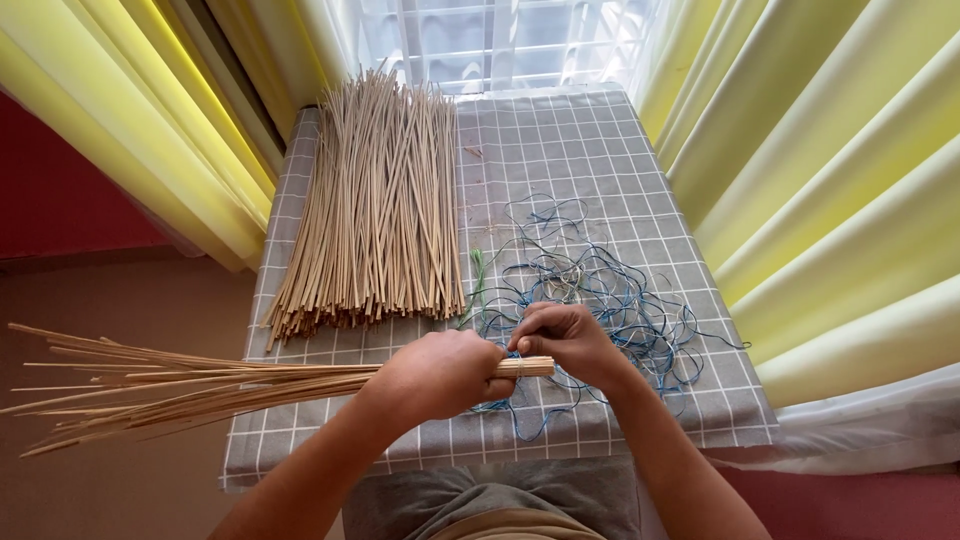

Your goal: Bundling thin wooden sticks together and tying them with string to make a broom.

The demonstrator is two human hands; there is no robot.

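While I bind one end of a stick bundle [200, 385], the tying step is in hand.

Measured from the checked cloth [560, 150]: the bundle fans out past its left edge, its gathered end lying over the near edge. My left hand [440, 372] is clenched around that end; just right, my right hand [570, 340] pinches at the tip, seemingly on a blue thread, though I cannot tell for sure. A loose stick pile [380, 210] covers the cloth's far left, tangled blue threads [610, 290] its right. Next, I judge, comes keeping my squeeze firm while the thread is drawn tight.
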